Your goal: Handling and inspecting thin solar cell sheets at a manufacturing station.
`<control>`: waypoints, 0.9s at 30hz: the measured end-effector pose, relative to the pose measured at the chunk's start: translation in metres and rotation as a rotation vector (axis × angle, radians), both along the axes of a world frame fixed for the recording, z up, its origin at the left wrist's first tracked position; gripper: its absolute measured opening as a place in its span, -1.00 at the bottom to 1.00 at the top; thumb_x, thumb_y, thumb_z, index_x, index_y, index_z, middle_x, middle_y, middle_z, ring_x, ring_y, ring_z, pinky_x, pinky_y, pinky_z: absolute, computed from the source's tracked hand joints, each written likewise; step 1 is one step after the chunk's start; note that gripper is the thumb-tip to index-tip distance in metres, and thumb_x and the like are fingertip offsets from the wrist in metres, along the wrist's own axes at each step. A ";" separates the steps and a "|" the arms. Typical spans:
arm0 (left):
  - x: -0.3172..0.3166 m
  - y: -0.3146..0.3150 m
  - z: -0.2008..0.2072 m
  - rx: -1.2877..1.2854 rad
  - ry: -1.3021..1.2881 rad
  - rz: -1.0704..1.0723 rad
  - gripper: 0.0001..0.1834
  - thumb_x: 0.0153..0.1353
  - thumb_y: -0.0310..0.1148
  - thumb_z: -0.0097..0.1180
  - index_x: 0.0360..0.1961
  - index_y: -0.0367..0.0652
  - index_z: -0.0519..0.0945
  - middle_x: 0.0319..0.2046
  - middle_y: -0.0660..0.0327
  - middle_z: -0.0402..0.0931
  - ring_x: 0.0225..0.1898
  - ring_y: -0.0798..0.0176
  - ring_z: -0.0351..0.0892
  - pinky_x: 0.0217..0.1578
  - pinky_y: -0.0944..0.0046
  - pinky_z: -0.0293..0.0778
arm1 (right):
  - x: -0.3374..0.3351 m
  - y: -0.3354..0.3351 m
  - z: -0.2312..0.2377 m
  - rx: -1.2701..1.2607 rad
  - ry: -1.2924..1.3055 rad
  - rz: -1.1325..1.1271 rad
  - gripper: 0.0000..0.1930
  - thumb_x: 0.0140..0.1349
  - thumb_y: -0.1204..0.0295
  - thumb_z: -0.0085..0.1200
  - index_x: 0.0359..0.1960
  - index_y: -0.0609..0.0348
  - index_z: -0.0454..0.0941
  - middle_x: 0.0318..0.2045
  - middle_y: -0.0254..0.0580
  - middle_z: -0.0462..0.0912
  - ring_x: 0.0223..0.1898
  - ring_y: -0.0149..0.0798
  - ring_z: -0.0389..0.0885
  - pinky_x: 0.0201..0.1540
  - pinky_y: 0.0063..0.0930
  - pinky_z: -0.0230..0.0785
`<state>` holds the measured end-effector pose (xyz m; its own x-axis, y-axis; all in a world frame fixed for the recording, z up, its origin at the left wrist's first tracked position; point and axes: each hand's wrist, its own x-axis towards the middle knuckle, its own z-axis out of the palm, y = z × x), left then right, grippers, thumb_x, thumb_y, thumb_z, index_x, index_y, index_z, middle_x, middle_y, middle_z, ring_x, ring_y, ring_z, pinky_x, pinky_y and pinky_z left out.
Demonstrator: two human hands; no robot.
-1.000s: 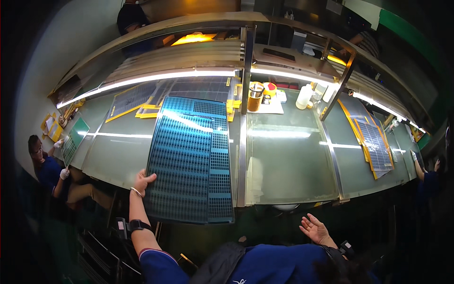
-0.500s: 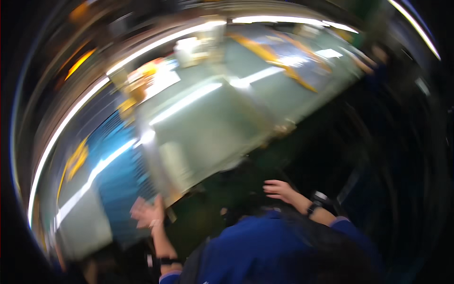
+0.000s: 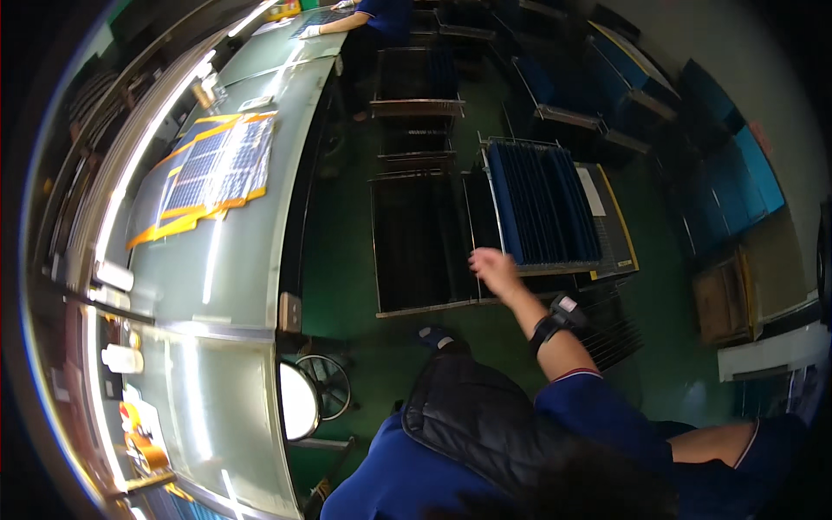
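Observation:
My right hand [image 3: 496, 270] hangs in mid-view with loosely bent fingers and nothing visible in it. A dark band with a small device [image 3: 555, 322] circles its wrist. The hand overlaps the edge of a wire-framed rack of dark blue upright sheets [image 3: 544, 204]; I cannot tell whether it touches. To its left stands a low dark rack [image 3: 416, 238] with metal rails. My left hand is out of view. A bare arm [image 3: 711, 447] with a blue sleeve shows at the lower right, its hand hidden; whose it is I cannot tell.
A long glass-topped bench [image 3: 243, 286] runs along the left, with orange-edged gridded panels [image 3: 221, 169] on it. A round-seated stool [image 3: 299, 400] stands beside it. A co-worker's gloved hand [image 3: 310, 32] rests at its far end. Further racks [image 3: 555, 91] and boxes [image 3: 724, 299] lie right.
The view has swung round, so the bench now lies along the left and racks fill the middle. My left hand has left the view. My right hand now appears among the racks.

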<state>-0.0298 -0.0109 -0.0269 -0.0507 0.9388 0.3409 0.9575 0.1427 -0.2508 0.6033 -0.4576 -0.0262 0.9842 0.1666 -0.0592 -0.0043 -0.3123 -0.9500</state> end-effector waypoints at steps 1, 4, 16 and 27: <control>0.017 0.004 0.003 0.004 -0.021 -0.075 -0.37 0.17 0.11 -0.01 0.13 -0.11 0.42 -0.10 -0.11 0.49 -0.20 -0.06 0.52 -0.26 0.08 0.45 | 0.034 -0.041 -0.013 -0.052 0.005 -0.151 -0.72 0.14 0.55 0.02 -0.09 0.27 0.54 -0.28 -0.18 0.65 -0.32 -0.40 0.61 -0.37 -0.56 0.49; 0.069 0.019 0.011 -0.055 -0.102 -0.352 -0.43 0.19 0.03 0.01 0.11 -0.12 0.45 -0.13 -0.04 0.53 -0.26 0.02 0.54 -0.31 0.15 0.47 | 0.121 -0.161 -0.056 -0.341 0.062 -0.625 -0.67 0.13 0.54 -0.03 -0.04 0.26 0.52 -0.17 -0.05 0.63 -0.18 -0.18 0.62 -0.17 -0.41 0.48; 0.328 -0.025 0.055 -0.947 -0.575 -0.703 -0.59 0.23 -0.23 0.13 0.03 -0.25 0.48 -0.39 0.15 0.58 -0.48 0.37 0.49 -0.49 0.38 0.43 | 0.229 -0.282 -0.100 -0.924 0.378 -0.781 -0.55 0.20 0.46 -0.05 0.17 0.13 0.34 0.12 0.01 0.38 0.14 -0.02 0.34 0.16 -0.19 0.30; 0.362 -0.084 0.079 -0.712 -0.424 -0.767 -0.84 0.06 -0.42 0.20 -0.34 -0.26 0.64 -0.57 0.15 0.61 -0.54 0.33 0.61 -0.48 0.40 0.53 | 0.260 -0.306 -0.119 -1.050 0.447 -0.755 -0.84 0.23 0.33 0.01 -0.25 0.08 0.55 -0.24 -0.03 0.63 -0.17 0.05 0.61 -0.17 -0.11 0.45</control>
